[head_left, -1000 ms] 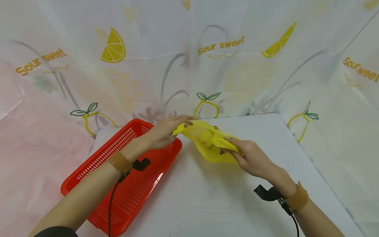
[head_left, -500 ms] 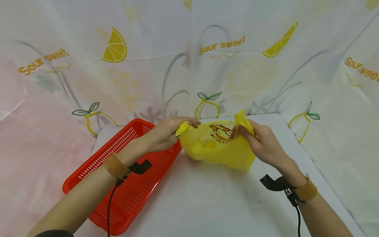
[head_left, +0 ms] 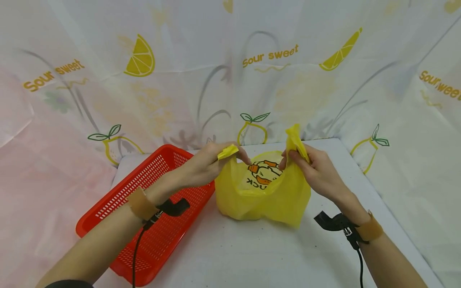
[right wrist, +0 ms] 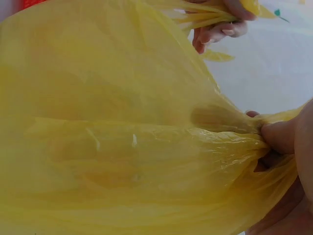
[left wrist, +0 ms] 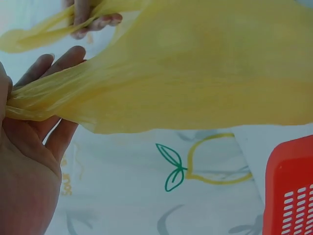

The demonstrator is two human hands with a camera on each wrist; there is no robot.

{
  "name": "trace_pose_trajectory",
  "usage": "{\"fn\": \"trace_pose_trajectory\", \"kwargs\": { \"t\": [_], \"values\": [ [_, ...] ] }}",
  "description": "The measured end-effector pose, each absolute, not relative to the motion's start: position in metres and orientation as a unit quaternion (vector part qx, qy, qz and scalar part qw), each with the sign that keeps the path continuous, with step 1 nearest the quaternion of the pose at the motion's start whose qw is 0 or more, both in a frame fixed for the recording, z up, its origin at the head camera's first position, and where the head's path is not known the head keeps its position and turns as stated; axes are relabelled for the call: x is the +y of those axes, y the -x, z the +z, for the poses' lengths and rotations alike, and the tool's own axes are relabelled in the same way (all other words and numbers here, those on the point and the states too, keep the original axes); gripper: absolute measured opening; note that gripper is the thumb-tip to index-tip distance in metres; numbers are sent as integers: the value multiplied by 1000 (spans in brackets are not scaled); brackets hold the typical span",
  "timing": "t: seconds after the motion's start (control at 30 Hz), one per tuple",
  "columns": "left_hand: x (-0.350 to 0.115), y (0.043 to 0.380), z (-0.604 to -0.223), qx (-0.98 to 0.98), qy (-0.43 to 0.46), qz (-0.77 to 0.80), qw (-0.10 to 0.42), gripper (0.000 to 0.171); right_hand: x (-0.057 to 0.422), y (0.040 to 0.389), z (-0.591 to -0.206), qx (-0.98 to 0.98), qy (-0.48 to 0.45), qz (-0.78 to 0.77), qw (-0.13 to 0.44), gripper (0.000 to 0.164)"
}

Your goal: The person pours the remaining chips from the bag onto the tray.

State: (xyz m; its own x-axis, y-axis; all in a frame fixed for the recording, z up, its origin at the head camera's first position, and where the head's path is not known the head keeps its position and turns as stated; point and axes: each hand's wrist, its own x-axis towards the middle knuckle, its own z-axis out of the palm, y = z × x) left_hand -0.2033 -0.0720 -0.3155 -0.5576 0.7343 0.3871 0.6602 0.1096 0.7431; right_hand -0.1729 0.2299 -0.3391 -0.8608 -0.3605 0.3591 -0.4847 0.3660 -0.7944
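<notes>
A yellow plastic bag (head_left: 263,204) with a printed duck on its inner far side hangs between my two hands, its mouth spread apart. My left hand (head_left: 212,164) pinches one handle near the thumb, its other fingers extended, as the left wrist view also shows. On the other side my right hand (head_left: 317,168) grips the second handle, the end of which sticks up above the fingers. In the right wrist view the bag (right wrist: 107,107) is gathered into folds at the right thumb (right wrist: 281,134). What lies at the bottom of the bag is hidden.
A red perforated plastic basket (head_left: 191,224) stands at the left, under my left forearm and beside the bag. The white table (head_left: 259,256) meets a lemon-printed cloth (head_left: 201,104) at the back. Each wrist wears a strapped camera with a cable.
My right hand has moved up and to the right, pulling the bag's mouth apart. The bag has gone from bunched to hanging upright. A round yellow thing seen in it earlier is now hidden.
</notes>
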Motion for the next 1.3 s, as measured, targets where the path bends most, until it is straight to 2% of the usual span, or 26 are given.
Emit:
{"fn": "trace_pose_trajectory", "kwargs": {
  "t": [0.27, 0.47, 0.7, 0.93, 1.3],
  "values": [
    [-67, 192, -308, 740, -459, 491, 44, 18, 228, 175, -343, -830, -254, 495, 43, 22],
    [-67, 191, -317, 739, -448, 501, 49, 16, 229, 174, -345, -837, -243, 488, 39, 22],
    [-75, 202, -343, 703, -426, 558, 115, 27, 221, 164, -330, -845, -224, 485, 33, 21],
    [-81, 210, -355, 684, -448, 562, 127, 36, 216, 158, -320, -851, -222, 474, 36, 19],
    [-66, 205, -357, 706, -454, 529, 127, 27, 214, 178, -347, -871, -179, 456, 42, 20]
  ]
}}
